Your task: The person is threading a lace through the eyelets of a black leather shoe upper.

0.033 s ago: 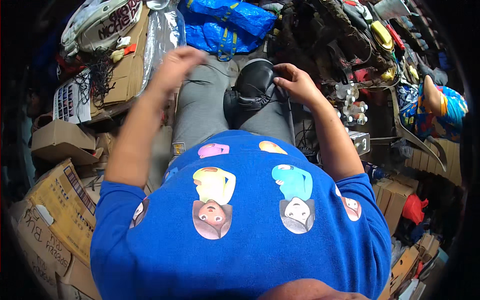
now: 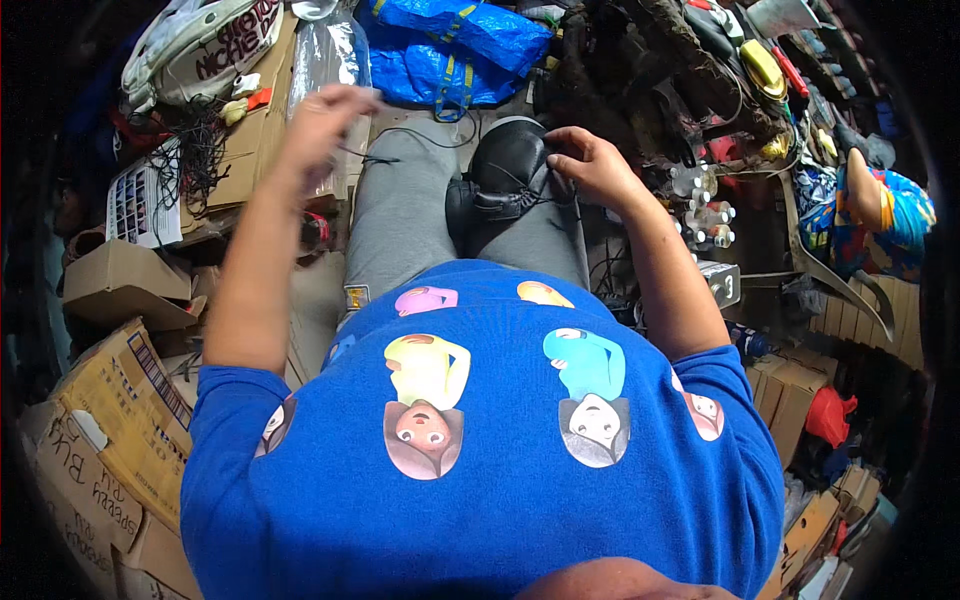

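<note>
A black shoe (image 2: 508, 160) rests on my right thigh, with its lower part toward my lap. My right hand (image 2: 590, 165) pinches the shoe's right edge between thumb and fingers. Raised to the left, above my left knee, my left hand (image 2: 325, 130) is slightly smeared by motion and its fingers are drawn together. A thin black cord (image 2: 425, 140) curves from near this hand toward the shoe, and a loose length crosses my grey trouser leg (image 2: 400, 215). The fingertips on the cord are partly blurred.
A blue bag (image 2: 455, 55) lies ahead of my knees. Cardboard (image 2: 240, 165) and tangled dark cords (image 2: 200, 140) are at the left, with an open box (image 2: 125, 280) nearer. Small clear bottles (image 2: 705, 210) stand at the right, near another person's bent limb (image 2: 862, 190).
My left hand has moved left, away from the shoe, and the cord over my left knee shows more plainly. My right hand and the shoe hold their place.
</note>
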`<state>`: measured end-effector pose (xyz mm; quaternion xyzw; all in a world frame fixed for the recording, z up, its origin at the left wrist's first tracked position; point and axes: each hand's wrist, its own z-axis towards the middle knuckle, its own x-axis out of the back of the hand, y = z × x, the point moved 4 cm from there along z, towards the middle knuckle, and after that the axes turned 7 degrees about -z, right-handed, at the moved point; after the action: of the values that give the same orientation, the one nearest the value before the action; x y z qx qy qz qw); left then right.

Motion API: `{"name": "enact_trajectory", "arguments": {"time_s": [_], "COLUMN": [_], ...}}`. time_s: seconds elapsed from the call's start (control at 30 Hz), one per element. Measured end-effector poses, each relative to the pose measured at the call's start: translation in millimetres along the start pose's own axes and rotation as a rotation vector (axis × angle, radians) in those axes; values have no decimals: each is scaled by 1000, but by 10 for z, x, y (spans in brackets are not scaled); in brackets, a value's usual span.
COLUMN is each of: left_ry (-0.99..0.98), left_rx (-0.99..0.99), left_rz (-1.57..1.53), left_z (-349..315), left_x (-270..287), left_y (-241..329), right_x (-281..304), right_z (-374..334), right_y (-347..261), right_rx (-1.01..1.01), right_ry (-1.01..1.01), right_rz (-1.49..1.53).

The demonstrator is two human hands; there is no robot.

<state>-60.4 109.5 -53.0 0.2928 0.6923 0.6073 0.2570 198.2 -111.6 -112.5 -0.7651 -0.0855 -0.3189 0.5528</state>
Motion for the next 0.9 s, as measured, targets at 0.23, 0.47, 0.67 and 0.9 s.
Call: {"name": "enact_trajectory", "arguments": {"time_s": [0.23, 0.47, 0.67, 0.9], "left_ry": [-271, -609, -554, -452], "left_rx": [-586, -612, -544, -408], "left_rz": [854, 1128, 1023, 555], "left_z": [-413, -435, -411, 183], "left_x": [-861, -1574, -1567, -1301], "left_y": [156, -343, -321, -209], "right_x": [-40, -4, -149, -65], "right_z": [64, 162, 161, -256], "right_y": [-198, -252, 38, -437], "right_rx": [-178, -160, 3, 56], "right_ry": [-260, -170, -44, 111], "right_rz": [40, -154, 70, -113]}}
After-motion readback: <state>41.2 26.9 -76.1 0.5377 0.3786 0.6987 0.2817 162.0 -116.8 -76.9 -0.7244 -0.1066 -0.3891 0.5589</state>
